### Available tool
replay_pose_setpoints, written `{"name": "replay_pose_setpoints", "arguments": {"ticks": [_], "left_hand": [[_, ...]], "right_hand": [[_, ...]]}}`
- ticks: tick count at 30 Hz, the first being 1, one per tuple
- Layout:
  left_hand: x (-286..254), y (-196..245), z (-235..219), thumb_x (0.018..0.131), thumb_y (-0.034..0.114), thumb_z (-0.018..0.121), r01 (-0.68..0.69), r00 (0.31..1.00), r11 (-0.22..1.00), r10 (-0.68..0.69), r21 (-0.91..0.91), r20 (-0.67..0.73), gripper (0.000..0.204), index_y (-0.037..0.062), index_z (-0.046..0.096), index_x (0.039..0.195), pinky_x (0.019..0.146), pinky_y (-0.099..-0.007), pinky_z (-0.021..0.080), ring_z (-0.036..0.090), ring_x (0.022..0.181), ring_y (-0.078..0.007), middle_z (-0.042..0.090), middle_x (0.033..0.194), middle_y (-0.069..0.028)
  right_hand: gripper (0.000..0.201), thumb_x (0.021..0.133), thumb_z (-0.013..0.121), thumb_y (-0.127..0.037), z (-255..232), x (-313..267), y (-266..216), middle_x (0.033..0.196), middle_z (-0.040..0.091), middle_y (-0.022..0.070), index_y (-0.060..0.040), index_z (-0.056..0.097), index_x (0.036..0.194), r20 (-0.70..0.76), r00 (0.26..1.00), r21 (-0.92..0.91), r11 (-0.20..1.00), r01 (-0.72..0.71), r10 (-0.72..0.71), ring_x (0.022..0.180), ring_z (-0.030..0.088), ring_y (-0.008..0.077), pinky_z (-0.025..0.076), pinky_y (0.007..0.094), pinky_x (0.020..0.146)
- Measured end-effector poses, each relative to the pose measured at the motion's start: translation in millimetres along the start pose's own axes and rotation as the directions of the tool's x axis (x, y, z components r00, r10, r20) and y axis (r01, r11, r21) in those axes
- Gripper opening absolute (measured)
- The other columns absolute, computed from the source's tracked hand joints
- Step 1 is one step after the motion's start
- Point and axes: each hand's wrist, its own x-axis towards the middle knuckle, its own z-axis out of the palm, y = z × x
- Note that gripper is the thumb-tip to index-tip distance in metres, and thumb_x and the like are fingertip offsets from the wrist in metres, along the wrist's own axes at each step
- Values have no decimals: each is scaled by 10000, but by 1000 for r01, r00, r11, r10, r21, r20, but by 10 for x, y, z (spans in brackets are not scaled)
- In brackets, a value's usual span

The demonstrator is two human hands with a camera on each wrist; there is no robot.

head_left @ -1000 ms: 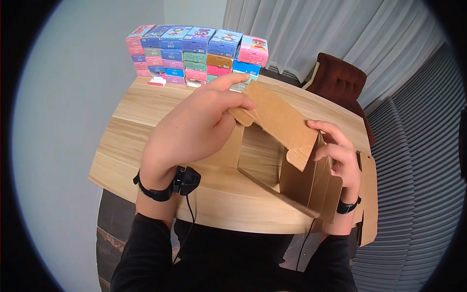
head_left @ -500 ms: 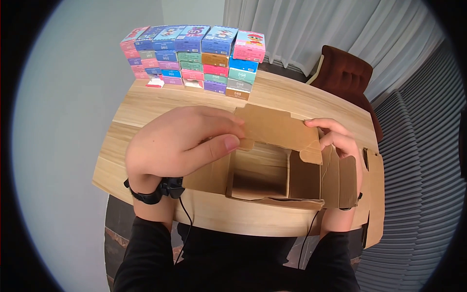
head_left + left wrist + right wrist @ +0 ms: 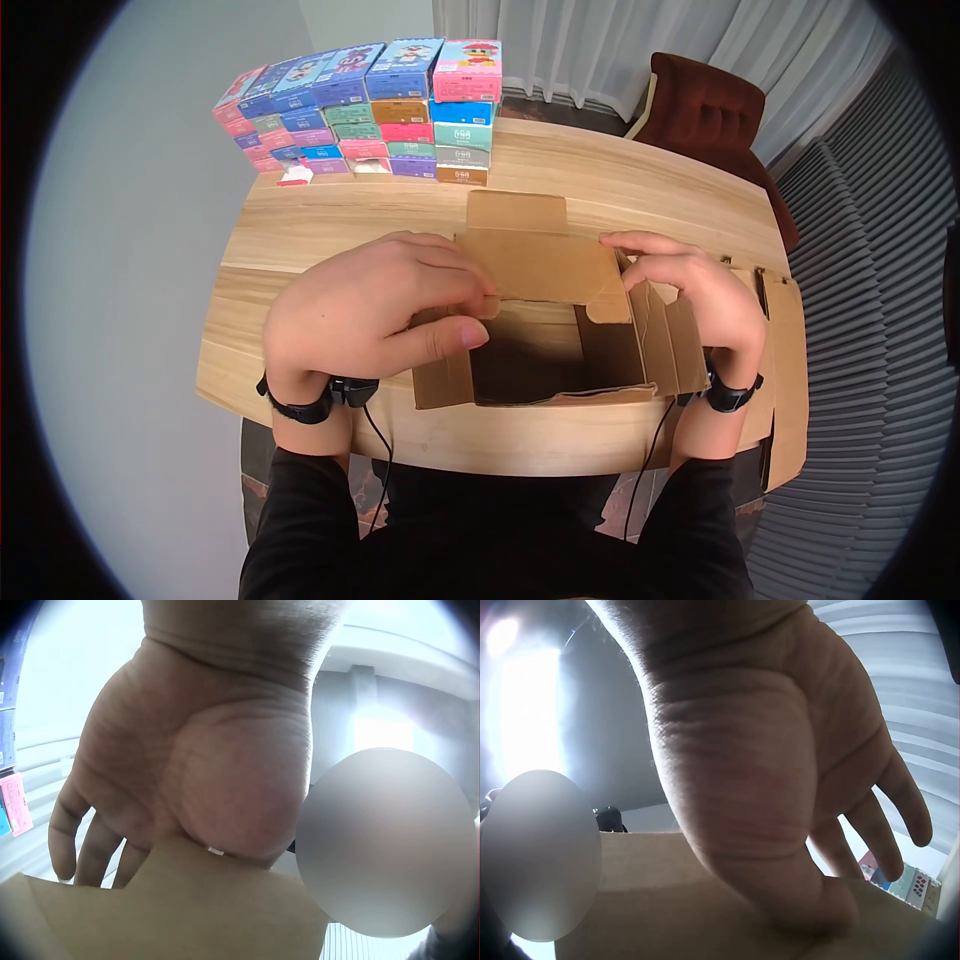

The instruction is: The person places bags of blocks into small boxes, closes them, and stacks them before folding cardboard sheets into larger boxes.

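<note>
An open brown cardboard box (image 3: 545,268) sits at the near part of the table, its flaps folded outward and its inside showing bare. My left hand (image 3: 370,305) grips the box's far left corner, with the thumb over the opening and the fingers on the flap. At the far right corner my right hand (image 3: 710,295) holds the flap's edge between thumb and fingers. In the left wrist view a cardboard panel (image 3: 217,911) hides the left thumb. The right thumb lies against cardboard (image 3: 645,892) in the right wrist view.
Stacked colourful small boxes (image 3: 350,115) stand at the table's back left. Flattened cardboard (image 3: 787,385) leans along the right edge of the wooden table (image 3: 620,180). Behind it is a brown chair (image 3: 705,110). Cables hang from both wrist cameras.
The box was tilted and raised a second ago; it has come down level near the table. Both hands have lowered with it, and its far flap now lies folded outward.
</note>
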Motion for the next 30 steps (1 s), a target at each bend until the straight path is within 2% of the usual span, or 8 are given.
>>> {"name": "replay_pose_setpoints", "arguments": {"ticks": [6, 12, 14, 18, 21, 23, 26, 30], "left_hand": [[32, -75, 53, 925, 240, 500, -46, 999, 999, 46, -1, -16, 342, -59, 665, 911, 884, -427, 477, 606, 997, -400, 666, 1047, -214], [97, -66, 71, 942, 254, 434, 30, 999, 997, -29, -68, 18, 405, -79, 663, 952, 866, -425, 483, 611, 943, -407, 678, 953, -216], [132, -32, 46, 940, 250, 423, 86, 995, 995, -83, -41, 53, 403, -75, 663, 944, 836, -424, 487, 616, 891, -403, 678, 903, -212], [166, 11, 124, 944, 256, 416, 122, 991, 991, -124, -51, -42, 388, -48, 644, 868, 739, -436, 476, 603, 765, -391, 651, 803, -206], [216, 34, 189, 951, 285, 420, 166, 982, 985, -170, -55, -84, 393, -17, 595, 771, 692, -443, 461, 592, 720, -383, 635, 763, -190], [256, 74, 237, 955, 311, 425, 244, 962, 968, -249, -58, -109, 400, 5, 554, 733, 678, -452, 455, 588, 705, -378, 627, 743, -172], [325, 71, 354, 944, 341, 496, 265, 952, 963, -255, 40, -168, 380, 26, 519, 732, 685, -443, 453, 592, 727, -368, 622, 738, -146], [372, -16, 522, 908, 332, 584, 152, 986, 942, -123, 300, -112, 288, 47, 576, 865, 727, -429, 459, 586, 816, -348, 629, 855, -121]], "right_hand": [[510, 505, 441, 187, -53, -30, 132, 1326, 569, 172, 20, 612, 956, 12, 999, 68, 997, 43, -44, 1196, 543, 385, 485, 351, 896], [541, 571, 591, 128, -120, -34, 34, 1351, 551, 152, -44, 623, 1084, 66, 991, 76, 990, -120, 115, 1215, 537, 357, 464, 368, 956], [529, 604, 680, 49, -103, -58, 18, 1376, 525, 163, -50, 623, 1121, 50, 998, 44, 998, -37, 35, 1231, 522, 362, 453, 375, 978], [529, 676, 789, -115, -125, -69, -47, 1404, 486, 196, -43, 622, 1172, 66, 987, 99, 985, 142, -149, 1254, 498, 375, 433, 390, 1014], [510, 704, 798, -179, -83, -36, -80, 1401, 478, 219, -25, 628, 1160, 90, 985, 114, 984, 140, -150, 1269, 479, 388, 416, 401, 1032], [503, 699, 805, -187, -19, 1, -55, 1407, 471, 217, -29, 636, 1145, 95, 982, 26, 987, 161, -163, 1285, 462, 385, 404, 404, 1043], [513, 694, 812, -199, 62, 44, -60, 1417, 459, 216, -38, 634, 1147, 87, 982, -38, 984, 173, -169, 1300, 440, 385, 390, 406, 1057], [560, 686, 819, -212, 108, 61, -129, 1423, 451, 209, -55, 613, 1182, 63, 989, -64, 989, 136, -132, 1305, 427, 392, 388, 406, 1061]]}}
